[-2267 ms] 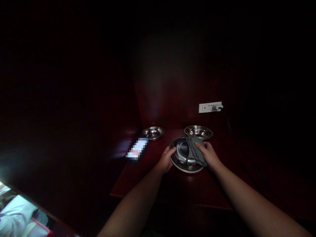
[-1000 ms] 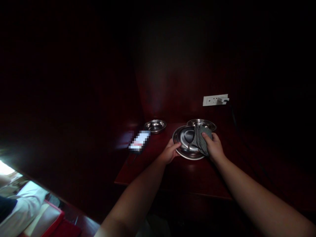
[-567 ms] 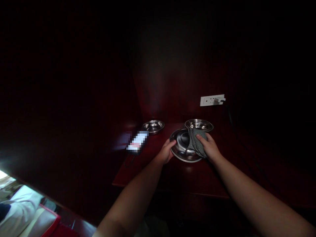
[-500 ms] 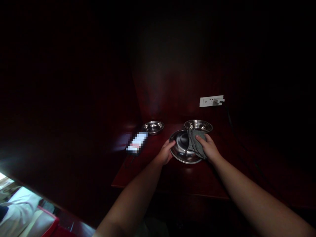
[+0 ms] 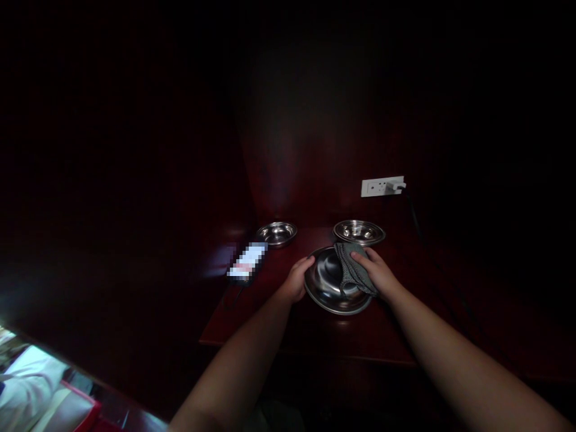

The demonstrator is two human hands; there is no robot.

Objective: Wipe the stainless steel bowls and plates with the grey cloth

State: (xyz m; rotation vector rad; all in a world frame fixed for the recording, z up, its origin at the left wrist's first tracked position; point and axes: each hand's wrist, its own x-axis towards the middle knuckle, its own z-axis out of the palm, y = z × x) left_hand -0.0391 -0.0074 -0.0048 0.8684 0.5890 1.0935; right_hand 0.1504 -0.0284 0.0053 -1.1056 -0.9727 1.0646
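A shiny steel plate [image 5: 328,288] is held tilted over the dark red table [image 5: 324,336]. My left hand [image 5: 296,281] grips its left rim with curled fingers. My right hand [image 5: 378,273] presses a grey cloth [image 5: 353,273] against the right half of the plate's inner face, fingers wrapped on the cloth.
Two more steel dishes stand behind, a small one [image 5: 276,233] at the back left and another [image 5: 359,231] at the back right. A lit phone [image 5: 246,263] lies left of the plate. A white wall socket [image 5: 381,186] has a plug and dark cable in it. The surroundings are very dark.
The plate with both hands has come lower and nearer to me, off the back right dish. The cloth stays on the plate's right half.
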